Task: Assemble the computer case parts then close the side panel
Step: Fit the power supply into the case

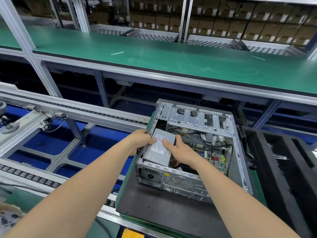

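Running across the far left, grey aluminium roller conveyor rails [51, 107] sit above a blue floor. Next right, left hand [141, 142] clasps the left wall of the silver open-sided metal computer case [197, 115]: fingers curled outside the wall, thumb laid flat on top of the grey rectangular metal power supply box [157, 152]. Power supply sits in the case's near-left corner, white label up, just behind the rear panel; cannot tell if fully seated. Right hand [182, 154] grasps the power supply's right side, thumb on the label, fingers going down inside the case beside the box. Right of that hand, green printed circuit motherboard [212, 158] lies on the case floor, black cables looping over it. Case lies on its side, open face up, on the dark grey mat surface [163, 208]. Black foam tray [281, 162] lies just beside the case at far right.
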`<action>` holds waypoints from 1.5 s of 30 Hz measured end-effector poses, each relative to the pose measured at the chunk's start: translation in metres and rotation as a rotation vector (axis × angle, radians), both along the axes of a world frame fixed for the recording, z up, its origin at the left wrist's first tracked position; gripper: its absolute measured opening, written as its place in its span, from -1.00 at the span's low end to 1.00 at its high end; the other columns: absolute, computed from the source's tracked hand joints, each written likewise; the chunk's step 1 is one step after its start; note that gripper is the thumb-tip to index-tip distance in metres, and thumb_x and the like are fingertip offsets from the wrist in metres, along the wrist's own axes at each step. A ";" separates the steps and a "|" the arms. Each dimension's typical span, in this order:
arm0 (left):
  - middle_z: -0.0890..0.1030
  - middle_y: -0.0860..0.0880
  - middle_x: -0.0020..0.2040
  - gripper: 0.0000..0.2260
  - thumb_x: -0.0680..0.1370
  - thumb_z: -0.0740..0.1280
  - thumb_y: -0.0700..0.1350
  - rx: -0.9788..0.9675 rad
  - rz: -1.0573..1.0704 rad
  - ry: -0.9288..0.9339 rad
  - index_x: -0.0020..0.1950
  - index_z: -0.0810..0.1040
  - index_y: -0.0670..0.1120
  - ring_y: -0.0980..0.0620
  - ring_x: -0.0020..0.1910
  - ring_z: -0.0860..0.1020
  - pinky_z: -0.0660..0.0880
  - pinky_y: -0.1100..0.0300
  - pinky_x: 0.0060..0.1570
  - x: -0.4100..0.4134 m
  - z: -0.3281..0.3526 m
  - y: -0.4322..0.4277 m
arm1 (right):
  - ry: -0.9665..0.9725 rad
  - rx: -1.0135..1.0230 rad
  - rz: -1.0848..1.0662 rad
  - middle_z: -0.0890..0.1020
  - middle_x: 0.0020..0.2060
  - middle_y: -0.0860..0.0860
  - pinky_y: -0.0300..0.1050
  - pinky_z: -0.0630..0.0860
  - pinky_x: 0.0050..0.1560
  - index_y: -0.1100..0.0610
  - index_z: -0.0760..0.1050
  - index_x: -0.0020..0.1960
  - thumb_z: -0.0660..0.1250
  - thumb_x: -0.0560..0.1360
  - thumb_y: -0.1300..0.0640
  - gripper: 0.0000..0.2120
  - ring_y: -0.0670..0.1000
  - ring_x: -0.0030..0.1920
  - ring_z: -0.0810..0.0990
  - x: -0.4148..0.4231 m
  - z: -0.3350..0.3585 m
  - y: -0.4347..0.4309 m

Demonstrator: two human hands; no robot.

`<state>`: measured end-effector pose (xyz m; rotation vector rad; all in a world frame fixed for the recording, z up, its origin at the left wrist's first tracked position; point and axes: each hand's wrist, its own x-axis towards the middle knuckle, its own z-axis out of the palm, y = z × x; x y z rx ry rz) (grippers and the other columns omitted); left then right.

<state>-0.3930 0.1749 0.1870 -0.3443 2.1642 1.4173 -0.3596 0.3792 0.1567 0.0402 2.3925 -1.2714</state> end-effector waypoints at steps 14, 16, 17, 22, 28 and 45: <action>0.57 -0.05 0.32 -0.55 0.65 0.28 0.11 -0.209 0.013 0.290 0.50 0.45 -0.02 -0.09 0.29 0.52 0.44 0.13 0.14 0.022 -0.005 0.009 | 0.059 -0.011 -0.057 0.47 0.39 0.12 0.16 0.47 0.36 0.13 0.16 0.39 0.12 0.67 -0.30 -0.44 0.14 0.30 0.53 -0.005 0.001 -0.016; 0.55 -0.02 0.37 -0.51 0.64 0.30 0.16 -0.127 0.016 0.266 0.54 0.40 0.04 -0.08 0.33 0.51 0.46 0.05 0.29 0.025 -0.010 0.004 | 0.049 -0.013 -0.053 0.44 0.42 0.11 0.16 0.46 0.37 0.16 0.15 0.43 0.12 0.68 -0.28 -0.42 0.14 0.32 0.52 -0.004 0.003 -0.017; 0.55 -0.01 0.38 -0.52 0.64 0.29 0.16 -0.084 0.002 0.242 0.55 0.39 0.06 -0.08 0.35 0.50 0.45 -0.02 0.36 0.026 -0.012 0.002 | 0.045 -0.011 -0.050 0.43 0.43 0.10 0.15 0.44 0.38 0.16 0.14 0.43 0.12 0.68 -0.28 -0.42 0.14 0.33 0.50 -0.004 0.003 -0.017; 0.71 0.01 0.12 -0.66 0.65 0.30 -0.09 0.171 0.026 0.086 0.44 0.48 0.05 -0.03 0.08 0.68 0.63 -0.03 0.13 0.018 -0.013 -0.001 | 0.088 -0.056 -0.092 0.42 0.40 0.08 0.16 0.41 0.42 0.15 0.18 0.35 0.12 0.70 -0.24 -0.51 0.11 0.34 0.47 -0.009 -0.001 -0.020; 0.69 -0.01 0.13 -0.62 0.57 0.41 -0.01 0.099 0.156 0.163 0.40 0.54 0.06 -0.07 0.08 0.68 0.62 -0.06 0.15 0.016 -0.018 0.003 | 0.124 -0.136 -0.179 0.46 0.32 0.11 0.15 0.45 0.38 0.13 0.22 0.30 0.11 0.72 -0.20 -0.60 0.11 0.30 0.49 -0.017 -0.007 -0.024; 0.60 0.03 0.30 -0.53 0.61 0.32 0.15 0.018 0.101 0.211 0.52 0.41 0.17 -0.07 0.22 0.59 0.56 -0.11 0.25 0.033 -0.010 0.003 | 0.605 -0.093 -0.473 0.64 -0.04 -0.03 0.06 0.56 0.11 0.12 0.60 0.05 0.40 0.59 0.02 -0.83 -0.05 -0.02 0.59 -0.019 0.032 -0.029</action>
